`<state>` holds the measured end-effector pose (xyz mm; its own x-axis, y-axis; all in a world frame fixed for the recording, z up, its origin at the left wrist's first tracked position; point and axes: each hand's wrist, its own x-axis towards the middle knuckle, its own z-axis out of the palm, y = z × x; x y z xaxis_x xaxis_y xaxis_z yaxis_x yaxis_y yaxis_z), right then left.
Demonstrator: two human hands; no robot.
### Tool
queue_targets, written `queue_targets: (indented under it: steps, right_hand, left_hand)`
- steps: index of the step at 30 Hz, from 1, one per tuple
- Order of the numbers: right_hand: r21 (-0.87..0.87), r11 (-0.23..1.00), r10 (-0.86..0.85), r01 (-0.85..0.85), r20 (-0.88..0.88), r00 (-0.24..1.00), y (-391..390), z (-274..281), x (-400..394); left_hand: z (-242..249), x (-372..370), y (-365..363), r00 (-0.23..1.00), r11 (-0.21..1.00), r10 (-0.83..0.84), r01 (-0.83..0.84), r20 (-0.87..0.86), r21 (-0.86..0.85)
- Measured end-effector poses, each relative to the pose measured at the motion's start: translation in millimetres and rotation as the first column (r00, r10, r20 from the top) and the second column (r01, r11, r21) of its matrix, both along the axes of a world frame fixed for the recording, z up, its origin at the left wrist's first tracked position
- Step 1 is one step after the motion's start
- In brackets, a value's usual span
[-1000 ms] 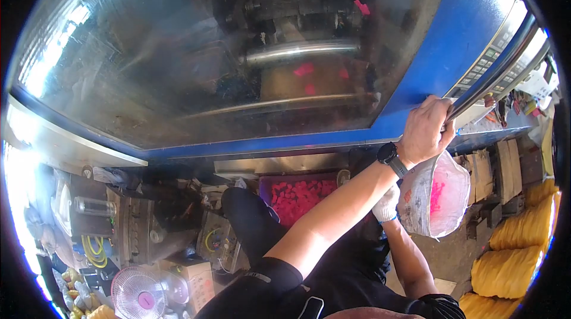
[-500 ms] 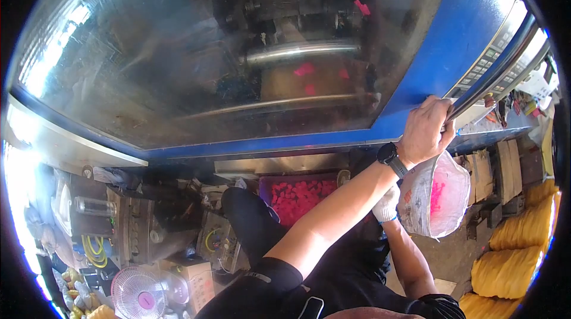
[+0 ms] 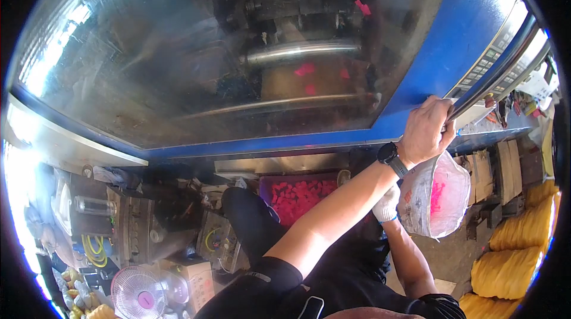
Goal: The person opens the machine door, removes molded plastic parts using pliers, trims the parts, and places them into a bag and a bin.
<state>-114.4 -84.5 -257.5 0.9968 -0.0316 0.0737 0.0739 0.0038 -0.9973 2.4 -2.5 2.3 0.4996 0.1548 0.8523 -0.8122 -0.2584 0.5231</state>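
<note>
My left hand (image 3: pixel 425 128), bare and with a dark watch on its wrist, is closed around the metal handle (image 3: pixel 476 96) of the blue machine door (image 3: pixel 425 51). Below that forearm is my right hand (image 3: pixel 388 203) in a white glove, beside a white sack (image 3: pixel 416 200). The forearm hides part of the glove, and its fingers cannot be made out. Pink pieces lie inside the open sack. Behind the scratched door window (image 3: pixel 196 81) a few pink pieces show. A purple crate (image 3: pixel 266 185) full of pink pieces sits under the machine, partly behind my left forearm.
A control panel with keys (image 3: pixel 485 63) is at the upper right. Yellow sacks (image 3: pixel 511 271) are stacked at the lower right, near brown cardboard (image 3: pixel 508 170). At the lower left are a fan (image 3: pixel 140 295), a carton (image 3: pixel 199 283) and metal blocks (image 3: pixel 134 230).
</note>
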Motion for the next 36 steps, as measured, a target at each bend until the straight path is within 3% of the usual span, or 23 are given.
queue_targets:
  steps: [36]
  right_hand:
    - [0.022, 1.0, -0.004, 0.004, -0.011, 1.0, 1.0, 0.5, -0.2]
  left_hand:
    - [1.5, -1.4, 1.8, 1.0, 1.0, -0.02, 0.02, -0.017, 0.011]
